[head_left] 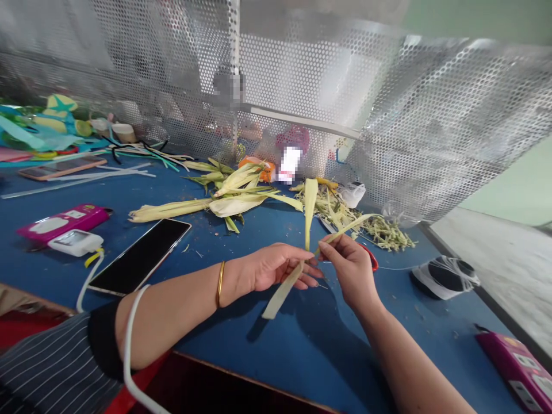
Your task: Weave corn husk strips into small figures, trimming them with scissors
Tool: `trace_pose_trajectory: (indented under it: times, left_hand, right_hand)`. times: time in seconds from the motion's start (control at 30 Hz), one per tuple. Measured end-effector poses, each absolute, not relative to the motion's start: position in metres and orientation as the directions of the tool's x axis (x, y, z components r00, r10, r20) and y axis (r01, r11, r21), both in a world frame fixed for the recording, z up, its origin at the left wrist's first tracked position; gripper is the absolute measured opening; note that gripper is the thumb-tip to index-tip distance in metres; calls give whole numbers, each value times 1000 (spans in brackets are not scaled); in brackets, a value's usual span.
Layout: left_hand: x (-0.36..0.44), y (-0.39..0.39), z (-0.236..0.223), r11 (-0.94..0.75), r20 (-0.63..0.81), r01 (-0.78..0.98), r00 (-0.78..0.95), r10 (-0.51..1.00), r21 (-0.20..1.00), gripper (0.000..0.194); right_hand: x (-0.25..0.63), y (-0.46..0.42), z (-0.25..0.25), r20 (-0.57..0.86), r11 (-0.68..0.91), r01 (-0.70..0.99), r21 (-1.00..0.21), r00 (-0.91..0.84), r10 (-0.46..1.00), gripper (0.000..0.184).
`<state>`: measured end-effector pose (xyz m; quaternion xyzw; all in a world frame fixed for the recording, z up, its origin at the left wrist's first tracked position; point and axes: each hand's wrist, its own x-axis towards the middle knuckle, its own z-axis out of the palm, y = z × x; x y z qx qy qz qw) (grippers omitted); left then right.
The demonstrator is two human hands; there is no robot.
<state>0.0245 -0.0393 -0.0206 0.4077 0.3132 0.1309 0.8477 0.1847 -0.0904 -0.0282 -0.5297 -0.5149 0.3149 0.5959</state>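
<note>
As the left hand holds a pale husk strip between thumb and fingers above the desk, toward its near edge, the right hand pinches a second strip just beside it. Whether the fingertips touch is unclear. A thin thread runs from the right hand's side to a black-and-white spool near the desk's right edge. Loose husks lie toward the far edge, shredded scraps to their right. A dark-screened phone rests near the left arm.
</note>
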Motion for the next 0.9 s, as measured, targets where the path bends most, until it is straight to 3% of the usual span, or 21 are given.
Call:
trace_pose_trajectory:
  times: [0.1, 0.2, 0.27, 0.37, 0.43, 0.47, 0.53, 0.63, 0.73, 0.8, 0.9]
  left_hand:
    - [25, -37, -20, 669, -474, 49, 745, 470, 741, 28]
    - [26, -33, -18, 699, -506, 4, 693, 514, 715, 36]
    - [25, -31, -17, 687, -502, -55, 641, 580, 724, 33]
    - [24, -29, -17, 645, -476, -131, 567, 672, 753, 26]
    - [24, -28, -19, 632, -459, -169, 551, 696, 756, 22]
    - [24, -27, -20, 631, -451, -188, 551, 702, 753, 20]
    - [25, -26, -22, 622, -432, -217, 550, 715, 753, 17]
    - [27, -31, -23, 587, -395, -212, 560, 728, 781, 16]
    - [29, -42, -23, 544, -357, -140, 616, 702, 827, 21]
    - [30, -49, -23, 519, -358, -66, 650, 670, 852, 25]
    - [30, -52, -24, 477, -366, 33, 688, 627, 878, 30]
  right_hand:
    - [184, -93, -26, 305, 256, 215, -942, 242, 921, 16]
    - [185, -97, -22, 494, 419, 421, -804, 84, 865, 11]
    - [186, -100, -20, 608, 565, 617, -548, -170, 775, 15]
    - [188, -101, -21, 563, 646, 759, -81, -500, 658, 25]
    - [189, -101, -23, 514, 646, 761, 61, -579, 633, 29]
    - [188, -102, -24, 505, 654, 755, 57, -587, 633, 29]
    - [188, -102, -24, 544, 653, 752, -84, -515, 663, 26]
    - [189, -100, -23, 589, 490, 729, -478, -147, 795, 14]
    - [191, -95, -25, 395, 250, 513, -821, 196, 897, 16]
    - [191, -91, -27, 246, 167, 305, -938, 243, 938, 22]
    - [190, -89, -27, 145, 121, 119, -986, 221, 965, 25]
